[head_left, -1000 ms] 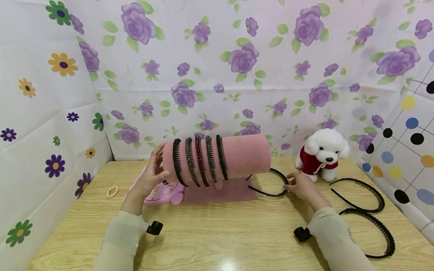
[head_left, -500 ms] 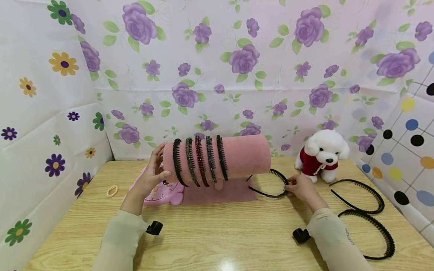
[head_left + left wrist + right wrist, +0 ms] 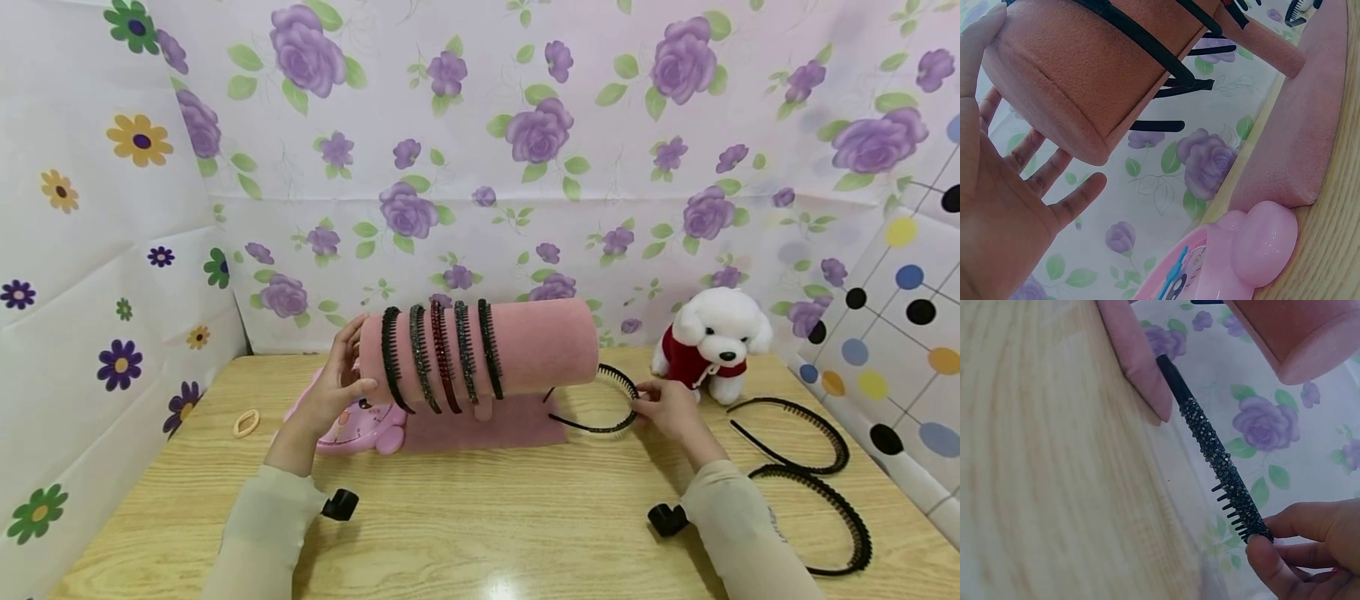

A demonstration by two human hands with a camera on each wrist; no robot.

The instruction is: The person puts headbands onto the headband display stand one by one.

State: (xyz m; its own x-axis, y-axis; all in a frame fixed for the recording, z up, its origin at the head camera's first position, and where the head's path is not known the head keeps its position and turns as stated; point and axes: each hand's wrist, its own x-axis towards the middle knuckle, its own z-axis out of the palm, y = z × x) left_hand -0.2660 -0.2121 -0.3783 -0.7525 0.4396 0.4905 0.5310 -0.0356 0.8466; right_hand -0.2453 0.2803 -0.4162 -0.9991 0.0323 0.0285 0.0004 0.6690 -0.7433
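Observation:
My left hand (image 3: 330, 392) grips the left end of a pink plush headband stand (image 3: 547, 342), thumb in front and fingers reaching behind the roll. In the left wrist view its fingers (image 3: 1054, 172) are spread about the roll's end. Several headbands with teeth ring the roll's left half, among them a red one (image 3: 444, 358) and black ones. Between thumb and fingers, my right hand (image 3: 667, 408) pinches a black headband (image 3: 618, 375) at its curved top. Dark sparkling beads cover this headband (image 3: 1213, 450) in the right wrist view; its ends point left towards the stand's base.
Two black headbands, an upper one (image 3: 836, 437) and a lower one (image 3: 862, 529), lie on the table (image 3: 495, 517) at right. A white toy dog (image 3: 723, 333) sits behind them. A pink clock (image 3: 360, 429) stands by the base (image 3: 480, 429), and a beige hair clip (image 3: 247, 423) lies left.
My right hand has raised the headband's curved top slightly off its earlier position, near the stand's right end. My left hand stays on the roll's left end.

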